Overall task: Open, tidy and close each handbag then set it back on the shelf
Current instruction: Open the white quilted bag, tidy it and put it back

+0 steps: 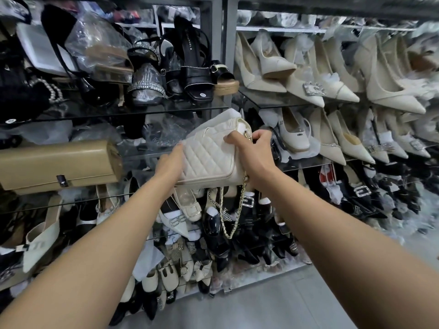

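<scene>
Fingertips [229, 138] of the right hand [255, 148] are curled over the top right corner of the quilted handbag [209, 160], pinching it right by where the gold chain strap [234, 210] clips on. The left hand [169, 162] is pressed up against the bag's left end, but its fingers disappear behind the bag, so I honestly can't tell if they're wrapped around it or just flat and propping it. The cream bag is up in the air between both hands, tilted, in front of the glass shelf [78, 201] and not resting on anything, with the chain dangling loose underneath. White tissue paper [225, 117] is poking out past the top edge, so my guess is this one is open, or at least not zipped, though the zip itself is too hidden under the fingers to say for sure. Progress-wise I'd call it mid-bag: stuffing needs tucking in, chain probably wants folding away, then close it and put it back. Over to the left a tan clutch [54, 162] sits on the shelf with its clasp shut, but I can't say whether it's been tidied or is waiting its turn. Everything else around is shoes, like the cream pointed pumps [327, 91] on the right.
</scene>
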